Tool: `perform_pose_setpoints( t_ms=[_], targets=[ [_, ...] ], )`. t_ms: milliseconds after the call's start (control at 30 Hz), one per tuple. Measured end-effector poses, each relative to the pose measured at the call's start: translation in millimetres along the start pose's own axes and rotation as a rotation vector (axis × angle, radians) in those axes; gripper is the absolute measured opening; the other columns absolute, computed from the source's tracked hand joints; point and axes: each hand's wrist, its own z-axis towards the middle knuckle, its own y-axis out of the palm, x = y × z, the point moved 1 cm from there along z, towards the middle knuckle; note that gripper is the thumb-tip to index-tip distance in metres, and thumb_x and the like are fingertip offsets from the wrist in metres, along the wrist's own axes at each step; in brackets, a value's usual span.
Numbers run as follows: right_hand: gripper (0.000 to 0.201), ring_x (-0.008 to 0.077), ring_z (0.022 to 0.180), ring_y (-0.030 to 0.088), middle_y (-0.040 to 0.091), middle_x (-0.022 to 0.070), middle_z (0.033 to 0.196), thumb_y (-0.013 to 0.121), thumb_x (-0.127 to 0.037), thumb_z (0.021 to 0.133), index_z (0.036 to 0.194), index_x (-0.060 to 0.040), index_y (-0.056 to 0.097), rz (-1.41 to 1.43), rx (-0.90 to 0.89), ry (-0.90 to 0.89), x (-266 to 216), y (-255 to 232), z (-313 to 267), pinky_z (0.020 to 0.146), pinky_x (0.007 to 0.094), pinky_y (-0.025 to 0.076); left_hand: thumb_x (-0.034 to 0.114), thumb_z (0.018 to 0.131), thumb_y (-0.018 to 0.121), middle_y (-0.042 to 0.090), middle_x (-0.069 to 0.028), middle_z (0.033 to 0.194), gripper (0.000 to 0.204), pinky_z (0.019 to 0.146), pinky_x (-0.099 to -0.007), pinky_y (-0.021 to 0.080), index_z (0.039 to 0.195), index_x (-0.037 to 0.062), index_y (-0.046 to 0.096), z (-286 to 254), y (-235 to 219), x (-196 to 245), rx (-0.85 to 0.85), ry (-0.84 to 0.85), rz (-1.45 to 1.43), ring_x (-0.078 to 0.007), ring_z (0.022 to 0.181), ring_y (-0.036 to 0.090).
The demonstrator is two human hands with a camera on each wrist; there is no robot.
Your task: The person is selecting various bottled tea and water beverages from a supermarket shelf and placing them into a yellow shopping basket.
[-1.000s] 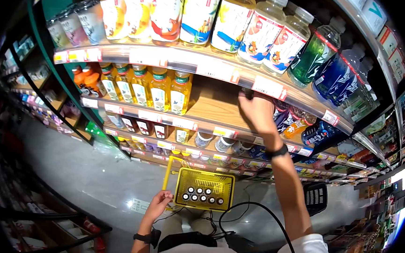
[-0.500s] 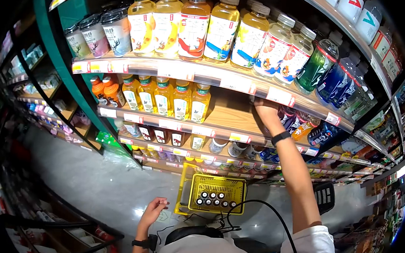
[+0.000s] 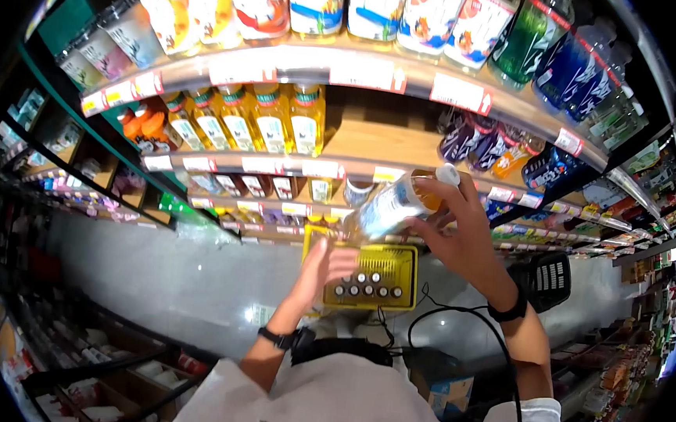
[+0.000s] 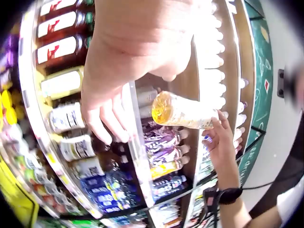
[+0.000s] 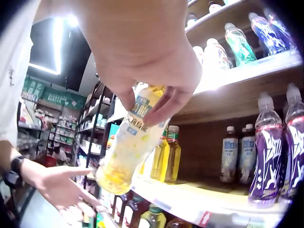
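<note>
In the head view my right hand [image 3: 464, 229] grips a bottle of yellow drink [image 3: 389, 207] near its white-capped end, fingers and thumb around it. The bottle is tilted, its base toward my left hand [image 3: 322, 271]. A pale blue and white label [image 5: 138, 118] shows in the right wrist view, with yellow liquid below. My left hand's fingers are extended and hold nothing, close to the bottle's base. In the left wrist view the bottle's base [image 4: 162, 108] faces the camera and the right hand [image 4: 223, 147] is at its far end.
Below the hands stands a yellow basket [image 3: 411, 257] holding several white-topped items. Two similar bottles [image 5: 229, 154] stand deep in the shelf, beside purple drink bottles [image 5: 267, 152]. Amber bottles [image 3: 270, 120] line the shelf's left side. A black basket [image 3: 546, 279] is on the floor.
My right hand has come out of the middle shelf with the bottle and moved down toward me. My left hand has risen toward the bottle's base.
</note>
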Motion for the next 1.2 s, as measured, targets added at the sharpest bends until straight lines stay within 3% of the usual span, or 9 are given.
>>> perform_pose_setpoints(
  t_ms=[100,233,433,567,600,700,800,1033,1200],
  targets=[
    [0.052,0.0171,0.073,0.061,0.056,0.0084,0.114,0.084,-0.024,0.085,0.132,-0.0173,0.064,0.143,-0.275,0.185,17.2,0.1,-26.4,0.065,0.0311,0.054,0.062,0.107,0.034,0.067,-0.0182,0.126,0.072,0.097,-0.0437,0.058,0.149,0.0041,0.042,13.9,50.6,13.2,-0.169,-0.170,-0.423,-0.0314,0.113,0.069],
    [0.051,0.0158,0.074,0.059,0.061,0.0101,0.116,0.077,-0.033,0.093,0.135,-0.0111,0.060,0.180,-0.478,0.382,61.7,4.3,-61.1,0.065,0.0296,0.052,0.062,0.107,0.035,0.072,-0.0222,0.102,0.067,0.074,-0.0409,0.063,0.133,0.0043,0.056,22.3,56.8,-63.0,-0.244,-0.540,-0.272,-0.0312,0.080,0.074],
    [0.041,0.0095,0.070,0.055,0.069,0.0056,0.101,0.067,-0.033,0.102,0.131,-0.0043,0.062,0.531,-0.804,0.777,165.2,19.0,-131.0,0.062,0.0256,0.046,0.061,0.106,0.042,0.073,-0.0160,0.104,0.069,0.071,-0.0378,0.063,0.133,-0.0008,0.059,35.9,42.6,-170.1,-0.424,-0.757,-0.159,-0.0223,0.084,0.074],
    [0.034,0.0082,0.066,0.053,0.070,0.0033,0.093,0.065,-0.031,0.104,0.123,-0.0027,0.066,0.365,-0.966,0.785,230.1,60.5,-186.8,0.061,0.0252,0.045,0.057,0.106,0.048,0.072,-0.0125,0.094,0.064,0.067,-0.0338,0.056,0.127,-0.0014,0.064,56.3,23.3,-257.5,-0.048,-0.621,-0.017,-0.0175,0.080,0.071],
    [0.034,0.0146,0.068,0.061,0.071,0.0078,0.091,0.067,-0.031,0.102,0.119,-0.0017,0.067,0.319,-0.940,0.729,243.5,76.2,-201.6,0.063,0.0296,0.049,0.054,0.104,0.055,0.071,-0.0091,0.093,0.058,0.066,-0.0331,0.051,0.121,-0.0004,0.066,58.0,9.0,-304.7,0.109,-0.339,0.198,-0.0159,0.077,0.066],
    [0.036,0.0276,0.076,0.069,0.072,0.0159,0.096,0.068,-0.031,0.100,0.119,-0.0004,0.066,0.163,-0.808,0.605,291.2,136.3,-260.1,0.068,0.0361,0.054,0.051,0.102,0.060,0.069,-0.0066,0.095,0.054,0.071,-0.0324,0.051,0.117,0.0002,0.066,57.9,-2.5,-315.6,0.457,-0.423,0.743,-0.0160,0.081,0.063],
    [0.037,0.0387,0.091,0.070,0.068,0.0197,0.109,0.068,-0.030,0.099,0.122,-0.0008,0.063,-0.065,-0.840,0.388,324.9,184.9,-283.1,0.075,0.0443,0.056,0.046,0.101,0.060,0.073,-0.0151,0.099,0.046,0.080,-0.0439,0.053,0.116,0.0030,0.067,38.4,-29.9,-380.2,0.593,-0.442,0.406,-0.0328,0.088,0.069],
    [0.038,0.0397,0.099,0.068,0.065,0.0178,0.116,0.064,-0.032,0.100,0.125,-0.0029,0.061,-0.220,-0.880,0.372,415.8,290.4,-346.6,0.082,0.0482,0.056,0.048,0.100,0.061,0.073,-0.0173,0.105,0.053,0.084,-0.0392,0.054,0.125,0.0007,0.062,-21.1,-54.0,-459.7,0.690,-0.521,0.379,-0.0310,0.093,0.071],
    [0.037,0.0396,0.101,0.067,0.065,0.0174,0.117,0.064,-0.030,0.099,0.127,-0.0050,0.059,-0.273,-0.961,0.367,444.3,348.8,-379.3,0.082,0.0494,0.056,0.037,0.099,0.067,0.072,-0.0177,0.100,0.049,0.071,-0.0353,0.054,0.128,-0.0011,0.057,-31.2,-47.5,-431.7,0.745,-0.609,0.352,-0.0241,0.081,0.070]
  ],
)
